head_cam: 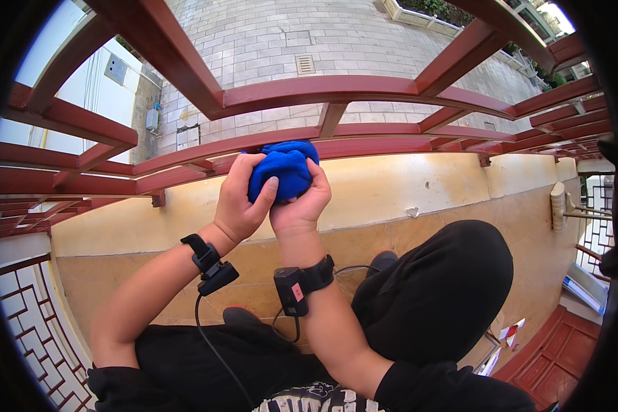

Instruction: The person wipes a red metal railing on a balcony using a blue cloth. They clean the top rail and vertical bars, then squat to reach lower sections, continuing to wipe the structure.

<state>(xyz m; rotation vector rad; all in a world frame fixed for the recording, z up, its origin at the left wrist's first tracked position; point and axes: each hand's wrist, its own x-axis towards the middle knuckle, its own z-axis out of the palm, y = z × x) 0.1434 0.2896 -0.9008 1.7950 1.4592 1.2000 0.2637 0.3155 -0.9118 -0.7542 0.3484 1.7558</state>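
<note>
A bunched blue cloth [283, 170] is gripped between both my hands, close to the lower rail of the red railing [335, 131]. My left hand [244, 193] presses on it from the left, its thumb lying across the front. From the right and below, my right hand [304, 203] cups the cloth, with the thumb up along its side. Folds hide most of the fingers. Whether the cloth touches the rail I cannot tell. Black strapped devices with cables sit on my left wrist [211, 265] and right wrist [301, 286].
A low cream wall [371, 185] with peeling paint runs under the railing, above the tan tiled floor [381, 239]. My bent knee [458, 278] rises at the right. Grey paving [268, 46] lies beyond the bars. A red panelled door [561, 355] is at lower right.
</note>
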